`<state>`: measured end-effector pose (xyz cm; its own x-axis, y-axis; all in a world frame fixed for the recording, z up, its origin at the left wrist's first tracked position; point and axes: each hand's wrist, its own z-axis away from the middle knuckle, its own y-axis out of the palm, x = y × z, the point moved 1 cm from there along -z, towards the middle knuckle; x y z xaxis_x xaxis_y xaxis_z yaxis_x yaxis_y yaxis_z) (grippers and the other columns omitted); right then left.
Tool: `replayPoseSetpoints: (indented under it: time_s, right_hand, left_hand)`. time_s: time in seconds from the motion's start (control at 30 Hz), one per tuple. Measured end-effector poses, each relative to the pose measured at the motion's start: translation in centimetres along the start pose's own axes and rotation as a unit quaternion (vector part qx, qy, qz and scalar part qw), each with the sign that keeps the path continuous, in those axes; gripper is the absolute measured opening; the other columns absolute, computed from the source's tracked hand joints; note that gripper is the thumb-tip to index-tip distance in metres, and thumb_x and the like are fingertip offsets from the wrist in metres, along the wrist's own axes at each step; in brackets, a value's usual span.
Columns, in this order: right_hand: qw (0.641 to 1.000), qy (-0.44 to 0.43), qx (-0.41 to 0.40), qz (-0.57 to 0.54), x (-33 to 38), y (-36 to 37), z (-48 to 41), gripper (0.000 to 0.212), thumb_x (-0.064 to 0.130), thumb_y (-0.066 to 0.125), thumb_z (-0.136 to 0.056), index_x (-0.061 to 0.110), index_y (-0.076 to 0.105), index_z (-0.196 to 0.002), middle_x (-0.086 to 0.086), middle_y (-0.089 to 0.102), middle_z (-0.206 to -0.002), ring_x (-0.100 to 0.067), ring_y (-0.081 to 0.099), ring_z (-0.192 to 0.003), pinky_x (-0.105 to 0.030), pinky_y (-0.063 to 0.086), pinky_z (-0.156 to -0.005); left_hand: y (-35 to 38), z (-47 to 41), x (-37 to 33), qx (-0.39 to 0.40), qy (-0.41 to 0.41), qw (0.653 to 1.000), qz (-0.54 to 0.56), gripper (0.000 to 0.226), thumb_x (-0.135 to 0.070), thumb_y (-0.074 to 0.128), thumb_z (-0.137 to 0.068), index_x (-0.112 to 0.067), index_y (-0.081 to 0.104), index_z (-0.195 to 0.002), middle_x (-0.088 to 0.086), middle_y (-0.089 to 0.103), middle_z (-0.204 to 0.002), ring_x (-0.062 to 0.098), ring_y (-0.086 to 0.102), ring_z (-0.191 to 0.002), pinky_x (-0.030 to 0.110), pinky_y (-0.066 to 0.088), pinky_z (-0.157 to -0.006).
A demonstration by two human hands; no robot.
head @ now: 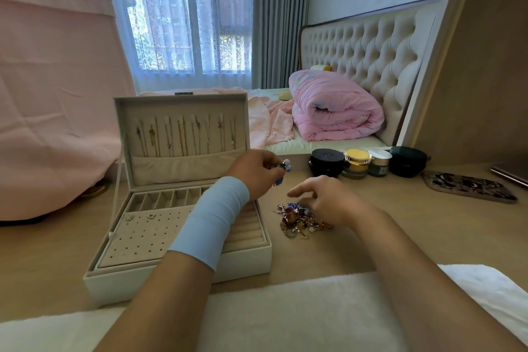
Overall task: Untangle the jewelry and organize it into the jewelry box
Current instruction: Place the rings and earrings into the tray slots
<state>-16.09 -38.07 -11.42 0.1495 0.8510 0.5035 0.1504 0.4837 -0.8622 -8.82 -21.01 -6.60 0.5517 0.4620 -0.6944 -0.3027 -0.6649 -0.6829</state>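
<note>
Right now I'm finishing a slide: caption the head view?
Left hand pinches a blue jewelry piece near the open jewelry box; right hand hovers over the tangled pile.

The box [177, 280] is white and smooth outside, like faux leather; its lining looks matt and velvety. The jewelry [303, 218] is shiny metal with glossy coloured stones. The table [400, 223] is matt light wood. The jars [326, 164] are glossy. The wristband [211, 217] is smooth cloth, the towel [285, 308] fluffy.
</note>
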Motion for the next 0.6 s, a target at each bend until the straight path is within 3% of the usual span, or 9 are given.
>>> replayPoseSetpoints:
  time_s: [0.1,0.23,0.4,0.5,0.6]
  right_hand:
    - [0.998,-0.013,0.038,0.049,0.4,-0.2,0.2,0.036,0.011,0.064,-0.096,0.039,0.072,-0.118,0.013,0.065,-0.117,-0.005,0.061,-0.096,-0.026,0.053,-0.084]
    - [0.995,0.023,0.034,0.09,0.2,-1.3,0.4,0.037,0.006,0.063,-0.093,0.034,0.072,-0.117,0.013,0.066,-0.1,-0.006,0.062,-0.09,-0.025,0.052,-0.079]
    - [0.992,0.014,0.036,0.116,1.3,-0.5,0.2,0.039,0.014,0.055,-0.101,0.038,0.064,-0.131,0.01,0.064,-0.119,-0.008,0.06,-0.096,-0.028,0.052,-0.084]
    - [0.989,0.021,0.042,0.14,1.2,-0.4,0.2,0.021,0.026,0.066,-0.096,0.035,0.075,-0.113,0.009,0.069,-0.111,-0.01,0.063,-0.097,-0.031,0.056,-0.087]
    - [0.993,0.032,0.024,0.109,0.9,-0.5,0.0,0.007,0.025,0.076,-0.089,0.031,0.078,-0.089,0.011,0.073,-0.097,-0.009,0.066,-0.091,-0.036,0.059,-0.086]
  left_hand:
    - [0.0,0.1,0.0,0.007,0.005,1.0,-0.009,0.011,-0.021,0.062,-0.091,-0.022,0.071,-0.085,0.0,0.068,-0.079,0.022,0.064,-0.078,0.033,0.053,-0.076]
    - [0.0,0.1,0.2,0.015,-0.002,1.0,-0.016,0.013,-0.023,0.061,-0.091,-0.029,0.068,-0.081,-0.011,0.062,-0.071,0.014,0.058,-0.07,0.031,0.052,-0.074]
    - [0.1,0.2,0.0,0.014,0.005,0.999,-0.046,0.01,-0.023,0.062,-0.089,-0.029,0.067,-0.083,-0.011,0.06,-0.075,0.016,0.058,-0.077,0.032,0.051,-0.077]
    - [0.2,0.3,-0.1,0.019,0.011,0.999,-0.049,0.012,-0.021,0.061,-0.089,-0.027,0.069,-0.083,-0.012,0.06,-0.073,0.015,0.057,-0.075,0.03,0.05,-0.075]
    - [0.3,0.4,-0.1,0.02,0.015,0.998,-0.049,0.011,-0.021,0.062,-0.089,-0.025,0.07,-0.084,-0.011,0.06,-0.074,0.014,0.056,-0.074,0.029,0.049,-0.074]
